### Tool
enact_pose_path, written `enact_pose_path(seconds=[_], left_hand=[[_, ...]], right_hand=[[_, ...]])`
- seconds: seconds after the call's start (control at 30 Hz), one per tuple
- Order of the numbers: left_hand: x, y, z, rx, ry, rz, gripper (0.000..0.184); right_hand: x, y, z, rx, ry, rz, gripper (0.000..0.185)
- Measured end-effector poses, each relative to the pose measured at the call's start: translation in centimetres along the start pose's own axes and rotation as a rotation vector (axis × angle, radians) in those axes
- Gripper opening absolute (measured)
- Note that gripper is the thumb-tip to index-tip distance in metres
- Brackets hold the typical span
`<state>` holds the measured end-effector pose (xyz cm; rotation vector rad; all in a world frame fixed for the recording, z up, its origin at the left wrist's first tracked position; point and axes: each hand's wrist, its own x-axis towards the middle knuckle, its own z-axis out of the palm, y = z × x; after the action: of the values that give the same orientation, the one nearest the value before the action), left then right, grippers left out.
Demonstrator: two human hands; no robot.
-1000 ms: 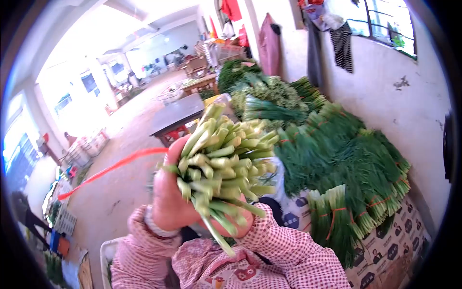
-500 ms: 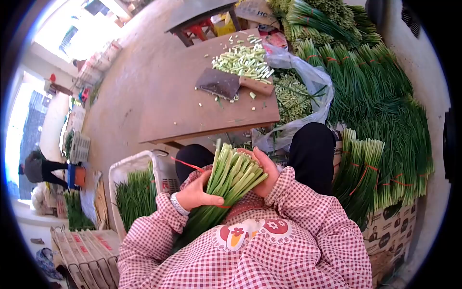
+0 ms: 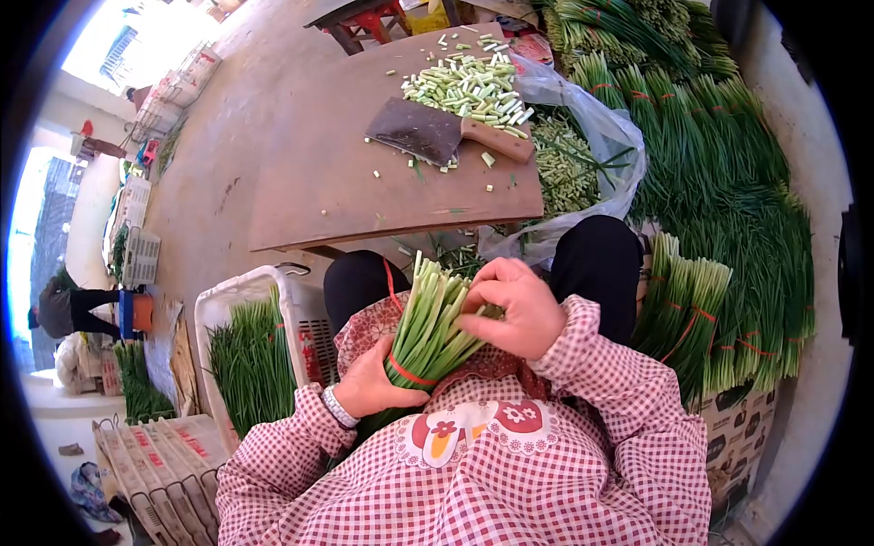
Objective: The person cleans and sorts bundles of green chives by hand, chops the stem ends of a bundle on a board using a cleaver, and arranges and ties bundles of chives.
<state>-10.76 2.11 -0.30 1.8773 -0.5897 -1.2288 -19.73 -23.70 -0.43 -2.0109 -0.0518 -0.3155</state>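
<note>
A bundle of green stalks [image 3: 430, 314] with pale cut ends pointing up and away lies over my lap, a red band round it. My left hand [image 3: 369, 380] is wrapped round the bundle near the band. At the right side of the cut ends, my right hand [image 3: 514, 308] has its fingers bent, thumb and forefinger close around stalk ends. On the table [image 3: 309, 173] beyond my knees, a cleaver [image 3: 419, 130] with a wooden handle lies beside a heap of chopped stalk ends [image 3: 464, 89].
A white crate [image 3: 293, 318] of greens stands at my left. Right of the table are a plastic bag [image 3: 624, 150] of cut pieces and piles of banded greens [image 3: 728, 209]. A person [image 3: 64, 309] bends at the far left, near stacked flat crates [image 3: 159, 464].
My right hand has come from beside the bundle to its cut ends, its fingers now bent. The red band now shows more clearly beside my left hand, which still holds the bundle.
</note>
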Motion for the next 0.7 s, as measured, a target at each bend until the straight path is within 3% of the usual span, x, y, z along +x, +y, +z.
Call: enact_pose_path(seconds=[0.23,0.33,0.4,0.5,0.57,0.7], left_hand=[[0.2,0.0,0.6,0.055,0.097,0.069,0.087],[0.2,0.3,0.6,0.142,0.085,0.058,0.090],[0.2,0.6,0.4,0.156,0.071,0.049,0.093],[1.4,2.8,-0.2,0.311,-0.003,0.112,0.096],[3.1,4.4,0.6,0.244,0.054,0.310,0.097],[5.3,4.9,1.2,0.235,0.058,0.193,0.085]], right_hand=[[-0.5,-0.6,0.3,-0.136,-0.066,0.088,0.025],[-0.9,0.0,0.4,-0.160,-0.053,-0.055,0.022],[-1.3,0.9,1.0,0.045,-0.091,0.012,0.020],[-1.5,0.7,0.6,0.099,-0.118,0.017,0.019],[-1.5,-0.1,0.5,0.105,-0.122,0.016,0.018],[-2.2,-0.1,0.3,0.132,-0.105,0.082,0.017]])
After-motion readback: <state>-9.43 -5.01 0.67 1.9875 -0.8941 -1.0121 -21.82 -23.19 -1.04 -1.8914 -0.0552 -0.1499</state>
